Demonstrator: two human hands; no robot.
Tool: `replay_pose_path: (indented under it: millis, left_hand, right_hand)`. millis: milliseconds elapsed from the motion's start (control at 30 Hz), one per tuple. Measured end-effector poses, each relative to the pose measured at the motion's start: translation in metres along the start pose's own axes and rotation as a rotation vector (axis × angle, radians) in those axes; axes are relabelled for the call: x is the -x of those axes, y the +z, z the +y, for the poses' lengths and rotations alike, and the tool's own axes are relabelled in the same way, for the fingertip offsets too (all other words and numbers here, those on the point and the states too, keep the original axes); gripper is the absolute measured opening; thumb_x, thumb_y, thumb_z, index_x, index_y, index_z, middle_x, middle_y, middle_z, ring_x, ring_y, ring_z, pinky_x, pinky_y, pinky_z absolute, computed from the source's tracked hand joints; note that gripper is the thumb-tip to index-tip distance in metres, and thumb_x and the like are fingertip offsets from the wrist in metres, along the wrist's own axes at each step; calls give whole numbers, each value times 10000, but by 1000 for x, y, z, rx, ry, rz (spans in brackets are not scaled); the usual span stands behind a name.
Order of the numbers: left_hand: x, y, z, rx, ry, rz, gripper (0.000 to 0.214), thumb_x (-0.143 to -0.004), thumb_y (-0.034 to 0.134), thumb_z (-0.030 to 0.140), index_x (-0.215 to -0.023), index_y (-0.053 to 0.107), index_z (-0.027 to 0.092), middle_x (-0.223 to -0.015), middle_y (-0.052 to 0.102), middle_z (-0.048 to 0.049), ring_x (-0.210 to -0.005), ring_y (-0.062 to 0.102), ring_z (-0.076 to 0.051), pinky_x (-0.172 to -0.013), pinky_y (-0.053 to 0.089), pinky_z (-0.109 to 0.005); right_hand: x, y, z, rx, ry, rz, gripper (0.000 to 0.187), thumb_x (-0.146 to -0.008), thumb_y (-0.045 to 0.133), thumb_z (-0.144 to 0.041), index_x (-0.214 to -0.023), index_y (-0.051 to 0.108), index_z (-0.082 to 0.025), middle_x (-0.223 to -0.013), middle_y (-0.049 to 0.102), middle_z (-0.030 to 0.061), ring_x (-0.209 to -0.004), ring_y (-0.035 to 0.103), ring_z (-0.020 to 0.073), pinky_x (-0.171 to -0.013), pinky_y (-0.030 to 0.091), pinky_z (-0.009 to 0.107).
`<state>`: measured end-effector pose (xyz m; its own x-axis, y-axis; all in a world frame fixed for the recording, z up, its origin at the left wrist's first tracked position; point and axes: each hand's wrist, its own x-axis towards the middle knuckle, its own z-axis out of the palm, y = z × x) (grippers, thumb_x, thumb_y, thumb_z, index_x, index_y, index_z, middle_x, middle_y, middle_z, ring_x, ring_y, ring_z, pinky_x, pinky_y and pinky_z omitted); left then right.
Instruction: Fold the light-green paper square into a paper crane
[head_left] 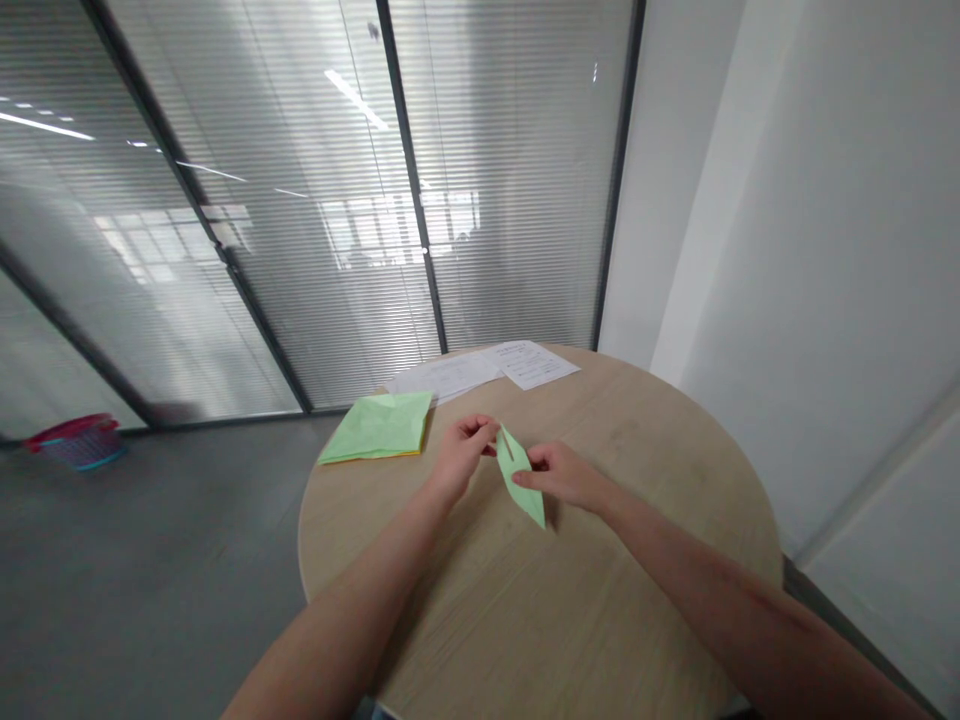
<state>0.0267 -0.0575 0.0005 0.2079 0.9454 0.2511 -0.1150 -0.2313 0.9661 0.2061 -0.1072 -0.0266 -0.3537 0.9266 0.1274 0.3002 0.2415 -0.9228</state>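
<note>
A small piece of folded green paper [519, 477] is held up just above the table, long and pointed at its lower end, with a slit-like opening near its top. My left hand [466, 452] pinches its upper tip between thumb and fingers. On the paper's right side, my right hand [559, 474] grips it, the thumb lying across the front and the fingers behind. Parts of the fingers are hidden by the paper and by the hands themselves. To the left of my left hand lies a stack of green paper sheets [382, 425] with a yellow edge showing beneath.
The round wooden table [660, 460] carries printed white sheets [536, 363] at its far edge. A red and blue basket [79, 440] stands on the grey floor at left. Beyond the table are a glass partition with blinds [517, 200] and a white wall [840, 250].
</note>
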Motion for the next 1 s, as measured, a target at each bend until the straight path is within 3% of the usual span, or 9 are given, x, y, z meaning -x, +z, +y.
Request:
replay_pose_path:
  millis: [167, 267, 367, 500, 567, 633, 833, 1000]
  left_hand:
    - [-13, -19, 9, 59, 67, 188, 287, -657, 770, 412, -736, 665, 158, -752, 595, -14, -676, 547, -128, -556, 482, -221]
    - [-17, -26, 10, 71, 109, 203, 337, -700, 752, 477, -776, 679, 157, -847, 632, -42, -699, 553, -131, -549, 487, -222]
    - [-12, -22, 10, 31, 95, 72, 374, -740, 728, 519, -809, 707, 151, -901, 667, -69, -713, 569, -142, -550, 494, -233]
    - [-1, -7, 8, -71, 37, -225, 353, -742, 754, 487, -785, 733, 137, -755, 672, -54, -681, 587, -147, -590, 492, -245]
    - [2, -1, 6, -94, 20, -311, 341, -737, 767, 471, -766, 733, 132, -699, 662, -39, -645, 579, -136, -597, 480, -245]
    - [3, 2, 4, -82, 12, -331, 340, -727, 778, 466, -762, 728, 132, -677, 654, -28, -617, 567, -126, -592, 470, -243]
    - [0, -4, 6, 14, 28, -235, 296, -747, 764, 435, -797, 708, 149, -720, 653, -21, -648, 588, -133, -597, 485, -247]
    - [1, -8, 10, 74, -10, -291, 243, -756, 754, 370, -877, 709, 164, -795, 671, -31, -703, 613, -146, -612, 497, -253]
  right_hand:
    - [1, 6, 0, -6, 32, -86, 245, -773, 698, -377, -706, 674, -142, -636, 599, -3, -583, 489, 120, -569, 347, 243]
    - [1, 4, -1, -57, 14, -45, 288, -767, 699, -428, -720, 677, -145, -650, 610, 3, -599, 503, 128, -590, 365, 252]
    - [2, -1, -2, -74, 14, 28, 318, -758, 703, -455, -738, 689, -138, -673, 629, 17, -623, 524, 141, -613, 386, 263]
    - [1, -4, 1, -78, -7, 87, 342, -759, 706, -473, -791, 712, -132, -720, 659, 35, -663, 560, 162, -644, 415, 277]
    - [0, -4, 4, -63, -28, 93, 337, -767, 706, -465, -802, 718, -130, -732, 665, 37, -670, 567, 165, -646, 418, 278]
    - [-1, -3, 7, -55, -38, 92, 326, -777, 702, -453, -818, 724, -131, -740, 668, 37, -679, 574, 168, -651, 423, 280]
    - [-1, -2, 8, -101, -16, 80, 312, -762, 718, -444, -791, 710, -134, -738, 667, 36, -669, 574, 165, -650, 426, 283]
    - [3, -2, 3, -219, 12, 28, 346, -738, 755, -471, -822, 716, -137, -768, 688, 41, -700, 595, 170, -703, 442, 297]
